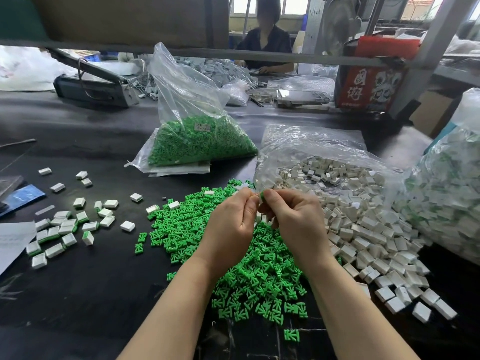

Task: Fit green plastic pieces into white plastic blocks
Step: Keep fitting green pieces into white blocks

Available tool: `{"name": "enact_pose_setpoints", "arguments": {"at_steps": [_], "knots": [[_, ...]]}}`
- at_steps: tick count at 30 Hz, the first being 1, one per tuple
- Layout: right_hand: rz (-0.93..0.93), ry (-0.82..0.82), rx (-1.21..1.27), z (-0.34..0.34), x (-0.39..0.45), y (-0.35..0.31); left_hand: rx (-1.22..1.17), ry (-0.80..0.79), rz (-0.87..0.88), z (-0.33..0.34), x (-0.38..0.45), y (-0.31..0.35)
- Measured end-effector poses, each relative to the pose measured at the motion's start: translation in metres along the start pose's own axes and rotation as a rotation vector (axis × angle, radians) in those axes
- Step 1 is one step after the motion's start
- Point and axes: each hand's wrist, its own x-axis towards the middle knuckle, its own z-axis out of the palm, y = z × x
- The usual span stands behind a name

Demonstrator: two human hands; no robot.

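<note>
Head view, looking down at a dark desk (91,294). Both hands are meeting just above a loose heap of green plastic pieces (246,261). The right hand (293,222) is pinching one green piece (262,196) between thumb and forefinger. The left hand (231,224) is curling its fingers toward it, seemingly gripping a white block, though the block is mostly hiding behind the fingers. The hands are working close together, likely so the piece can be pressed in.

To the right, white plastic blocks (363,229) are spilling from an open clear bag within easy reach. To the left, finished blocks with green edges (59,229) are lying scattered, apart from the raw stock. Behind, a bag of green pieces (197,141) is sitting in reserve. Across the desk, another person (265,45) is sitting.
</note>
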Motion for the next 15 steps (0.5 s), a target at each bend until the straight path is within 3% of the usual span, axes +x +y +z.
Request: {"name": "enact_pose_setpoints", "arguments": {"at_steps": [15], "knots": [[0.074, 0.156, 0.253, 0.018, -0.006, 0.003, -0.250, 0.123, -0.104, 0.017, -0.001, 0.005]]}}
